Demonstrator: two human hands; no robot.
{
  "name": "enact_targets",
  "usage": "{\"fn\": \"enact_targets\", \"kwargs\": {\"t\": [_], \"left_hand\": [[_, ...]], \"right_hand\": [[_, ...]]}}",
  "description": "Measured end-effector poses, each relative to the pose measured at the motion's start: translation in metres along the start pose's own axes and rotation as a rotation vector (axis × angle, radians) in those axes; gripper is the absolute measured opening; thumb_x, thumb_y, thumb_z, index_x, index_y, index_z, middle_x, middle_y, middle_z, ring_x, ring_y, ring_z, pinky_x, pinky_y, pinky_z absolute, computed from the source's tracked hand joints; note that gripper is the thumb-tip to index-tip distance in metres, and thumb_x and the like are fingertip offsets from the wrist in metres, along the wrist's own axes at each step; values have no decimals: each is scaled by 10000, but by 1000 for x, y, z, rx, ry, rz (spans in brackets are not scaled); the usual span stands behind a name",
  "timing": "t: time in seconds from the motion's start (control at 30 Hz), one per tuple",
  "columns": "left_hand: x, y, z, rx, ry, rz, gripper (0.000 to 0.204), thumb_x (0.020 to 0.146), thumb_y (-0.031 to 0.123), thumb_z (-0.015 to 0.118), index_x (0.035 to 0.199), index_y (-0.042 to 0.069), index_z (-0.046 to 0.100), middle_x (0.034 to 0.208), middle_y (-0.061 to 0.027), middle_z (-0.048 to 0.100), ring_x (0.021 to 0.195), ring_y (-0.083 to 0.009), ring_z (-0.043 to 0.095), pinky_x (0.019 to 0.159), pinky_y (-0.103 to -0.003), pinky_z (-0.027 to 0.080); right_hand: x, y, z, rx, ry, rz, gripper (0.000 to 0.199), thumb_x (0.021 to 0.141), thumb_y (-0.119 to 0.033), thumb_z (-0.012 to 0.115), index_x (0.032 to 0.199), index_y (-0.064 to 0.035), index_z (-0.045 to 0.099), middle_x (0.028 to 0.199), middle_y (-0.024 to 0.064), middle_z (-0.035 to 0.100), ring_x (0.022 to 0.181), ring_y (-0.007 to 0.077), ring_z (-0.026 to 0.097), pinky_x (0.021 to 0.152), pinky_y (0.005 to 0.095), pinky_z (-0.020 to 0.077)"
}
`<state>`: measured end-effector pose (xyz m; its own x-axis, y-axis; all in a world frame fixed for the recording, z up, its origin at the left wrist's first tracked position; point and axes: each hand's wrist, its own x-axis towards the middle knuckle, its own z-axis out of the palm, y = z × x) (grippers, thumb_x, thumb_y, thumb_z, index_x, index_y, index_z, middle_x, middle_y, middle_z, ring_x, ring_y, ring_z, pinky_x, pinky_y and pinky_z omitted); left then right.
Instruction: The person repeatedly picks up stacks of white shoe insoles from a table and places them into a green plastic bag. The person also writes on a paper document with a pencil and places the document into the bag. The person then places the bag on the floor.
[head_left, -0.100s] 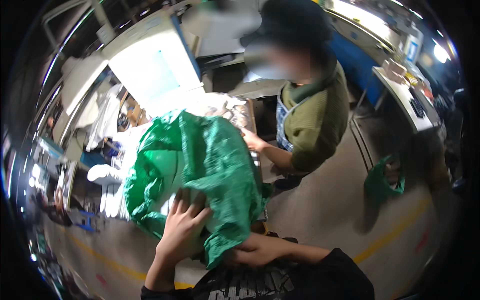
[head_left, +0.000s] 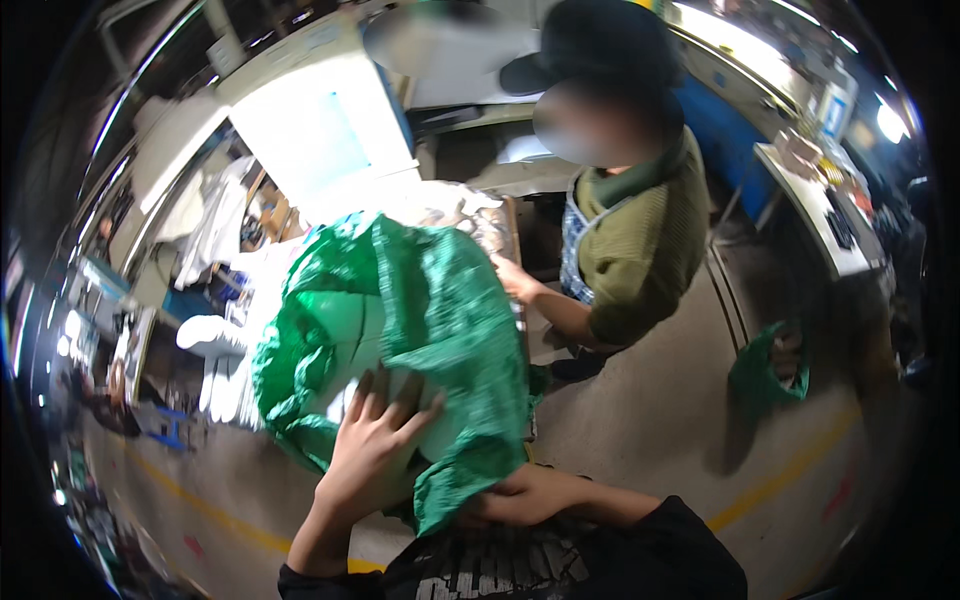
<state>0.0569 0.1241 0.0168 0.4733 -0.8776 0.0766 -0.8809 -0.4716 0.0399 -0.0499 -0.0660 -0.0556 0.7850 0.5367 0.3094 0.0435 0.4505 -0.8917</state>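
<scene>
A large crumpled green plastic sack (head_left: pixel 470 330) stands in front of me with its mouth toward me. Pale, layered things (head_left: pixel 345 335) show inside; their kind I cannot make out. My left hand (head_left: pixel 380 430) reaches into the mouth, fingers spread and lying on the pale contents. Low on the near right side of the sack, my right hand (head_left: pixel 525 495) is closed around its edge, with the fingertips partly hidden by the green plastic.
A co-worker in an olive sweater (head_left: pixel 650 250) stands beyond the sack, one hand near the table. White stacked goods (head_left: pixel 215 340) are on the left. Another green bag (head_left: pixel 770 365) sits on the floor at right. A cluttered side table (head_left: pixel 815 205) is at the far right.
The view has shifted slightly, so the co-worker appears further right. My left hand's fingers are a little higher and more spread over the contents. My right hand keeps its place at the sack's edge.
</scene>
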Motion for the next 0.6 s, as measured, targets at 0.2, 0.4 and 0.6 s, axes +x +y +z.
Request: {"fn": "enact_targets", "kwargs": {"t": [0.2,0.4,0.6], "left_hand": [[-14,-17,-5,-331,42,-4,865,695,100,795,1508,266,553,1675,-123,345,1542,-404,306,1249,-548,273],[-69,-56,3,-792,783,-50,365,865,-87,671,1189,71,727,1426,-163,598,1229,-299,659,1030,-422,551],[-150,-129,33,-420,1161,-559,271,909,-52,541,1118,43,685,1259,-128,645,1127,-230,645,971,-393,525]], "right_hand": [[5,-43,5,-135,-103,-267,197,1001,-158,522,955,-14,649,908,95,662,886,241,637,810,380,504],[27,-38,7,-65,169,-482,491,916,-419,650,1159,7,631,1166,257,655,1037,375,671,935,461,512],[74,-9,-7,-1242,582,-551,506,992,-511,546,1273,-98,624,1345,260,600,1233,438,587,1114,547,390]]}}
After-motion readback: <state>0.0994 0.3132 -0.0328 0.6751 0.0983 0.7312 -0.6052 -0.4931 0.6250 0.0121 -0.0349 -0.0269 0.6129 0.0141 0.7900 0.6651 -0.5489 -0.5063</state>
